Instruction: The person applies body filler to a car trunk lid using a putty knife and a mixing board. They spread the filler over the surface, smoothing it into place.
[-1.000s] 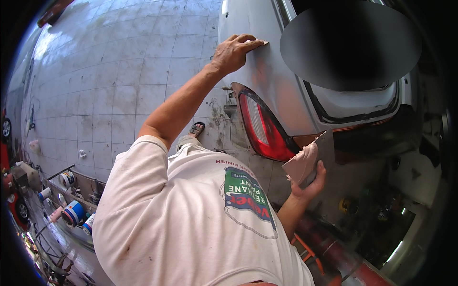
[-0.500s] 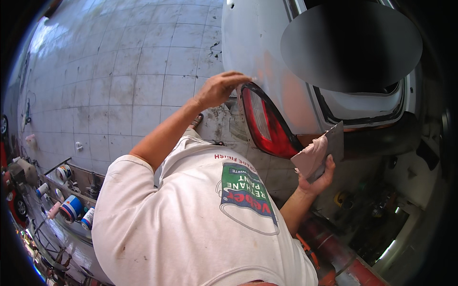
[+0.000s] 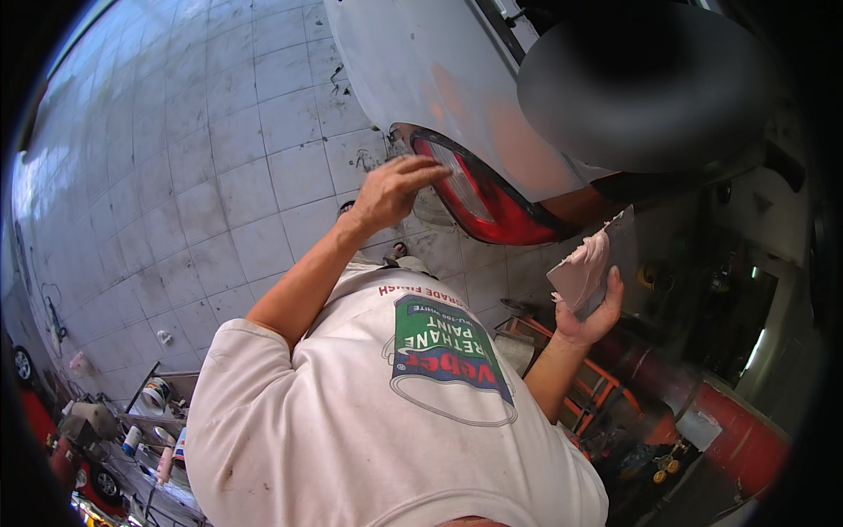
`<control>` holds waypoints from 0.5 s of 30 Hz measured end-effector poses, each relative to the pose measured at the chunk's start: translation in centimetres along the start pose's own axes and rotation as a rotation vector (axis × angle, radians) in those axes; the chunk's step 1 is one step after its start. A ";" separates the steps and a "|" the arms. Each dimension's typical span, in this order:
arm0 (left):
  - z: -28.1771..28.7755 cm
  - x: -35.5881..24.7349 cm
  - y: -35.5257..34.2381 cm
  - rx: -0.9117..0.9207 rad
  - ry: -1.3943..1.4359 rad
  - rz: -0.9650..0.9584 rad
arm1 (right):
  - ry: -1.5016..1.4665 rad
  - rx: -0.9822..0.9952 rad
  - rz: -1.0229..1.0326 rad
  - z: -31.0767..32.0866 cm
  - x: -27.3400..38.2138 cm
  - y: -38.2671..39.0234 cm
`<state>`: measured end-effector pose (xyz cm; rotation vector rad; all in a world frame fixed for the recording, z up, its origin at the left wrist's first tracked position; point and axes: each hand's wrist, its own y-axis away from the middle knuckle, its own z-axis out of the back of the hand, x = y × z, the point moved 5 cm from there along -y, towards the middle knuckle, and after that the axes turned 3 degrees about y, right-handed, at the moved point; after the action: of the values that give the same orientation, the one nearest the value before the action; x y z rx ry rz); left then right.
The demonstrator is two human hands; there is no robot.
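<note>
My right hand [image 3: 593, 309] grips a thin flat grey plate [image 3: 622, 241], held tilted beside the car's rear corner. A thick mound of pinkish putty [image 3: 584, 263] is smeared over its face and along one edge. My left hand [image 3: 399, 191] is raised in front of the red and clear tail light [image 3: 479, 198], back of the hand up. Its fingers are pressed together and point toward the lamp; anything pinched under them is hidden. Beyond the lamp, the pale grey car body [image 3: 413, 53] carries dull orange-pink patches [image 3: 518, 140].
Stained pale floor tiles [image 3: 219, 132] stretch away on the left. A cart with cans and bottles [image 3: 158, 395] stands at lower left, near a red car [image 3: 39, 413]. Orange metal framework [image 3: 601, 386] and a red cylinder [image 3: 746, 448] lie to my right.
My left hand has drawn back from the body edge above the tail light and come lower. The view has turned, and the plate with putty stays in my right hand.
</note>
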<state>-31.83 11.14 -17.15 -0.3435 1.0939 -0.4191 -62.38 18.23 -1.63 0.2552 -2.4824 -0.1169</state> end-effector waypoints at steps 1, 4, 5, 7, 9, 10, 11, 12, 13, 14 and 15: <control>-0.9 -0.9 1.4 0.111 0.035 -0.016 | -0.027 -0.022 0.001 0.1 -0.5 0.1; -0.9 -2.5 3.4 0.254 0.273 0.112 | -0.119 -0.009 -0.011 1.2 -1.7 -0.3; -0.7 -2.7 3.9 0.264 0.369 0.193 | -0.132 0.105 -0.019 0.8 -2.3 -0.8; -0.7 -2.7 4.5 0.167 0.955 0.564 | -0.162 0.346 -0.041 -0.7 -4.2 -1.7; -0.8 -3.4 5.4 0.023 1.537 0.919 | -0.023 0.250 -0.004 -1.6 -5.4 -1.8; -1.3 -3.8 6.4 -0.025 1.578 1.063 | 0.046 0.205 0.016 -2.1 -5.8 -1.9; -1.3 -5.1 6.5 -0.022 1.597 1.089 | 0.061 0.259 0.019 -2.9 -6.4 -1.6; -1.7 -6.8 6.8 -0.021 1.619 1.122 | 0.076 0.307 0.020 -3.3 -7.0 -1.1; -1.7 -8.4 7.1 -0.022 1.642 1.156 | 0.091 0.355 0.020 -3.7 -7.4 -0.6; -1.7 -10.1 7.7 -0.009 1.685 1.166 | 0.141 0.381 0.007 -3.5 -7.6 0.2; -2.0 -10.8 8.7 -0.046 1.704 1.168 | 0.189 0.410 -0.002 -3.4 -7.9 1.0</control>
<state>-36.58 23.86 -13.61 0.8352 2.6614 0.5542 -54.31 20.77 -3.39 0.4189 -2.2966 0.4013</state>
